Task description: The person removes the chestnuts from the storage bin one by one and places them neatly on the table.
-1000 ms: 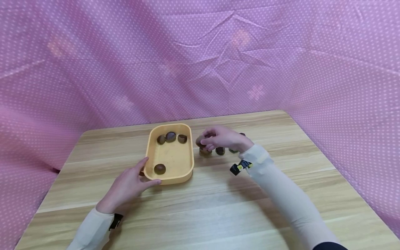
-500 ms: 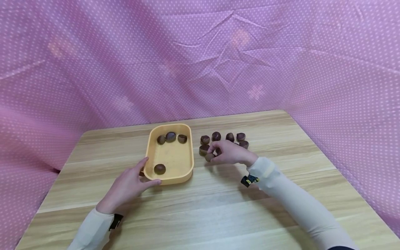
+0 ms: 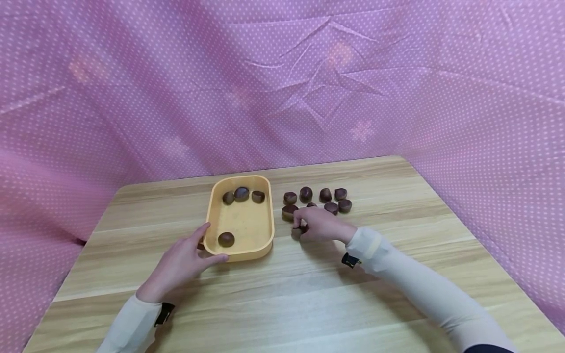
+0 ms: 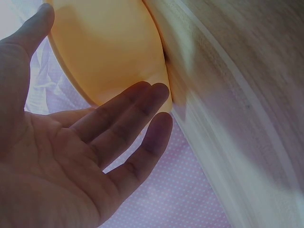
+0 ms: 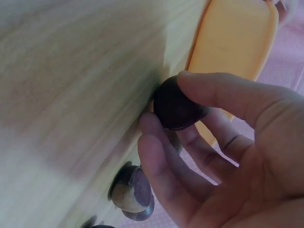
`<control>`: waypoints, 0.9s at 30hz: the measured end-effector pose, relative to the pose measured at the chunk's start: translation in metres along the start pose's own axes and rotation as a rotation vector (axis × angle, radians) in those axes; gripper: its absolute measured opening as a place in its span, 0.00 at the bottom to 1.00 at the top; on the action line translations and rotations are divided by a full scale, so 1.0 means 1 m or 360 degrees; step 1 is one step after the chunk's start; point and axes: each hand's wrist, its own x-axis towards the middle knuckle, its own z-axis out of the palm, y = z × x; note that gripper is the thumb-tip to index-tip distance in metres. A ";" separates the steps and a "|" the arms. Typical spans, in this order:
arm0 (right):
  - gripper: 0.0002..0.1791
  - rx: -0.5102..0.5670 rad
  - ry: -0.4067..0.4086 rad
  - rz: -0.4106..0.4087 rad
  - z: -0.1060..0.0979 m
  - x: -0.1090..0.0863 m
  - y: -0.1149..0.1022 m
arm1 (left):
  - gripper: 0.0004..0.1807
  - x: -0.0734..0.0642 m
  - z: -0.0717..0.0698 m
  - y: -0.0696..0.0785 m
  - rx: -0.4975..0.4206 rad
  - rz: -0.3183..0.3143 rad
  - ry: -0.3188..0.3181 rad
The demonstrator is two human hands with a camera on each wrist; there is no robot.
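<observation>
My left hand (image 3: 178,264) rests against the near left corner of a yellow rectangular tray (image 3: 272,230), thumb at the near rim and fingers along the left side. In the left wrist view its fingers (image 4: 128,116) are mostly extended beside the tray wall. Just right of the tray, my right hand (image 3: 324,225) pinches a dark brown chestnut (image 5: 173,107) between thumb and fingers, at or close to the tabletop. Inside the tray, three chestnuts lie at the far end, while one chestnut (image 3: 226,239) sits near the front left.
Several chestnuts (image 3: 306,194) stand in two loose rows on the wooden table (image 3: 282,304), beyond my right hand; one is partly hidden by it. A pink dotted cloth (image 3: 282,88) hangs behind the table and at both sides.
With a chestnut in its fingers, my right hand has come from over the left end of the rows down toward the near side. The left hand and tray keep their place.
</observation>
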 end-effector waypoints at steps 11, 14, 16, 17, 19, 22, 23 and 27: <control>0.17 -0.0005 0.0031 0.0079 0.001 -0.004 -0.002 | 0.68 -0.001 0.002 0.001 0.0004 -0.0006 -0.0005; 0.17 0.0000 0.0026 0.0084 -0.003 -0.005 -0.003 | 0.68 -0.002 0.003 0.002 0.0004 -0.0014 -0.0011; 0.15 0.0022 0.0028 0.0080 -0.008 -0.005 -0.004 | 0.68 -0.002 0.003 0.002 0.0005 -0.0021 -0.0012; 0.14 0.0026 0.0035 0.0068 -0.010 -0.004 -0.005 | 0.68 -0.002 0.003 0.002 0.0007 -0.0023 -0.0012; 0.14 0.0057 0.0048 0.0033 -0.018 -0.001 -0.008 | 0.68 -0.002 0.002 0.003 0.0009 -0.0028 -0.0012; 0.15 0.0173 0.0076 -0.0025 -0.031 0.007 -0.018 | 0.68 -0.003 0.002 0.003 0.0011 -0.0031 -0.0014; 0.16 0.0230 0.0075 -0.0021 -0.037 0.010 -0.024 | 0.68 -0.002 0.002 0.003 0.0009 -0.0031 -0.0016; 0.19 0.0505 0.0057 0.0017 -0.057 0.026 -0.048 | 0.67 -0.002 0.003 0.003 0.0002 -0.0022 -0.0016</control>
